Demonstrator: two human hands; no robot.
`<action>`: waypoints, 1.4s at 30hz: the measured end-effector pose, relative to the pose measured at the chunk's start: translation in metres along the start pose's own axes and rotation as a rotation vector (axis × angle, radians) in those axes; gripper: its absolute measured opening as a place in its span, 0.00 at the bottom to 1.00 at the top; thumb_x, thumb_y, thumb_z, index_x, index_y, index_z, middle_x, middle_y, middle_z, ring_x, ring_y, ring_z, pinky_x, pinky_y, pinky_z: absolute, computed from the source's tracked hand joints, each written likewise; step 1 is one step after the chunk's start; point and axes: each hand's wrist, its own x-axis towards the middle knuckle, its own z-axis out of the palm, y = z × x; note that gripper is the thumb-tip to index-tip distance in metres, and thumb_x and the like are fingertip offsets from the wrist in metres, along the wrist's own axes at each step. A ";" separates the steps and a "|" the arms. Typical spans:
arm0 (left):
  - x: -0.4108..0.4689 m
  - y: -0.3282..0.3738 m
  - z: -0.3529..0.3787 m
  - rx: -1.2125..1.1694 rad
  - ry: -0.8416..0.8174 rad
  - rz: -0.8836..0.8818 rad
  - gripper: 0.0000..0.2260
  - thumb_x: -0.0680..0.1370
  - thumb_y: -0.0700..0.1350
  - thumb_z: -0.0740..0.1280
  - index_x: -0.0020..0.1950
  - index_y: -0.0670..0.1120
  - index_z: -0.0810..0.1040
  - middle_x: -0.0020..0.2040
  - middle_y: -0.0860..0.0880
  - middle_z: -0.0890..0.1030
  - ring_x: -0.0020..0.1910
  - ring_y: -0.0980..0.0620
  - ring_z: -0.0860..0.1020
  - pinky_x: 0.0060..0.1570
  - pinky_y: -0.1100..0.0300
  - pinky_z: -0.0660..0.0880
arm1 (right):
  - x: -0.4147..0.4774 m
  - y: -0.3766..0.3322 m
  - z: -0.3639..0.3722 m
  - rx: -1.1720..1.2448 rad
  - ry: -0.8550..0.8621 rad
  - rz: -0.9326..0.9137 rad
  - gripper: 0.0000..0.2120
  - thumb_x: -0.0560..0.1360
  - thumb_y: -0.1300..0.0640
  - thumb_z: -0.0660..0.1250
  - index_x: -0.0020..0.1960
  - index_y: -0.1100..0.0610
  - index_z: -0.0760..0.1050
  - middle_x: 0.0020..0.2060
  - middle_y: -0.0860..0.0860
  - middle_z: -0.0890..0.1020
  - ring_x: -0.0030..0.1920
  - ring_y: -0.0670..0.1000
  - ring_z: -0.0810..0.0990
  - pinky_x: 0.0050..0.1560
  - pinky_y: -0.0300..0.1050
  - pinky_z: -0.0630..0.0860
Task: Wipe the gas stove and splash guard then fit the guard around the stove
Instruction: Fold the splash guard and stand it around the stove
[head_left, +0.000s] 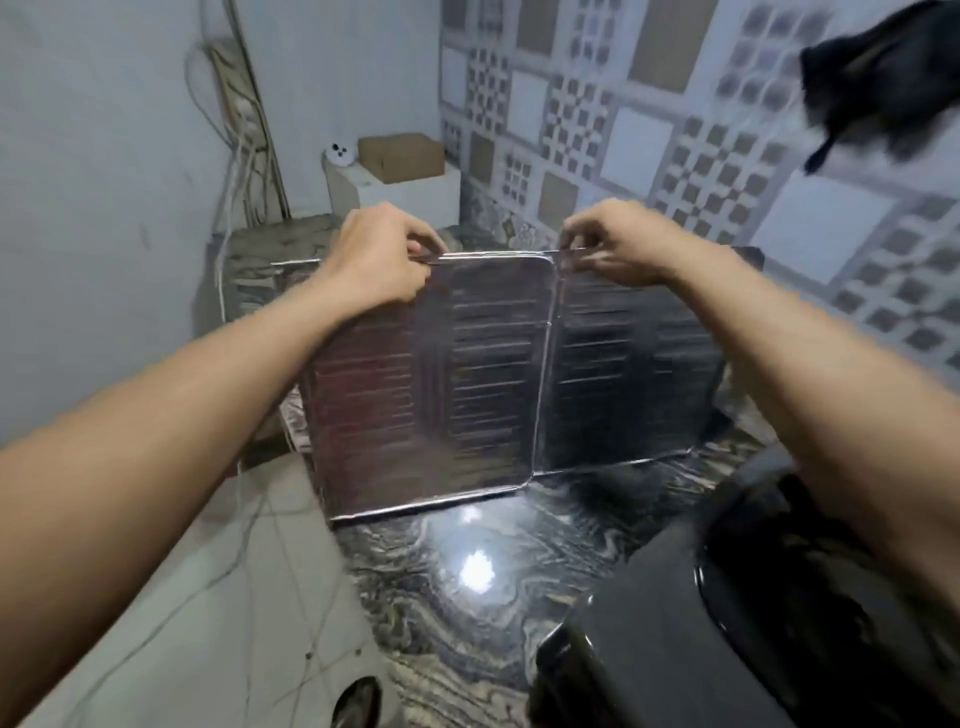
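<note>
The splash guard (467, 374) is a shiny hinged foil screen standing upright on the dark marble counter (467, 582). Two of its panels face me, and a further part shows behind my right forearm. My left hand (379, 254) pinches the top edge of the left panel. My right hand (618, 244) pinches the top edge of the right panel, just past the hinge. The black gas stove (727, 623) lies at the lower right, below my right forearm, with its glossy top partly cut off by the frame.
A patterned tile wall (675, 130) runs behind the counter on the right. A white box with a cardboard box (400, 156) on it stands at the back. Cables (234, 171) hang down the left wall. A dark cloth (878, 88) hangs at the upper right.
</note>
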 end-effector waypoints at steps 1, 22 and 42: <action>-0.002 0.003 -0.005 0.005 0.009 0.007 0.11 0.74 0.41 0.72 0.55 0.51 0.86 0.52 0.47 0.86 0.55 0.51 0.81 0.49 0.67 0.67 | -0.007 -0.001 -0.005 0.023 0.027 -0.007 0.08 0.75 0.54 0.73 0.52 0.57 0.83 0.39 0.51 0.79 0.42 0.53 0.77 0.41 0.42 0.67; 0.026 0.044 0.054 -0.638 0.284 -0.772 0.53 0.75 0.55 0.71 0.78 0.40 0.33 0.78 0.35 0.34 0.79 0.34 0.40 0.75 0.41 0.41 | -0.009 0.019 0.024 0.276 0.186 0.048 0.23 0.78 0.68 0.65 0.61 0.42 0.81 0.57 0.44 0.84 0.56 0.37 0.79 0.63 0.40 0.75; 0.057 0.053 0.051 -0.542 -0.007 -0.502 0.29 0.73 0.35 0.58 0.75 0.38 0.61 0.67 0.40 0.72 0.35 0.45 0.74 0.17 0.65 0.69 | -0.035 0.072 0.021 -0.271 0.316 0.058 0.28 0.70 0.27 0.62 0.49 0.52 0.77 0.40 0.42 0.78 0.40 0.46 0.78 0.39 0.46 0.71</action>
